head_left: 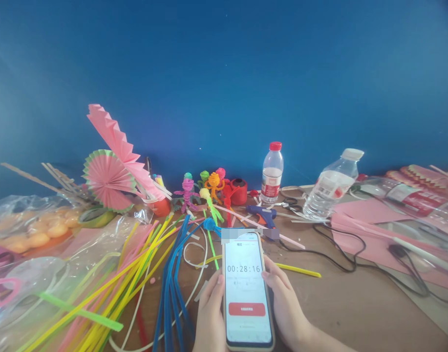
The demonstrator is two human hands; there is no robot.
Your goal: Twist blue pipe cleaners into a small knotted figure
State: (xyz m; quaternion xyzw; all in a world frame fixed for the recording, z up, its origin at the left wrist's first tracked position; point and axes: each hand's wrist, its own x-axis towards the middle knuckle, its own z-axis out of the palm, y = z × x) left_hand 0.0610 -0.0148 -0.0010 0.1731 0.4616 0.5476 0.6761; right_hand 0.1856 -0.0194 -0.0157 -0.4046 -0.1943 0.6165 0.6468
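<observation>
Phone timer check, both hands on the device.

I held the white-screened smartphone (247, 291) low at centre over the brown table (355, 303), left hand (209, 313) and right hand (286, 308) each clasped along an edge; display read 00:28:16. Small text under the red button was illegible; wrists cut off.

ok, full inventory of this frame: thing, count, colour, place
phone: 1, white screen with timer, bottom centre
pipe cleaners: many, yellow, pink, green, blue, lower left
paper fans: 2, pink, left
pipe-cleaner figures: several, mixed colours, centre
red-cap bottle: 1, clear, upright, centre
white-cap bottle: 1, clear, tilted, right
glue gun: 1, blue, centre
table: 1, brown
left hand: holds the phone's left edge
right hand: holds its right edge
</observation>
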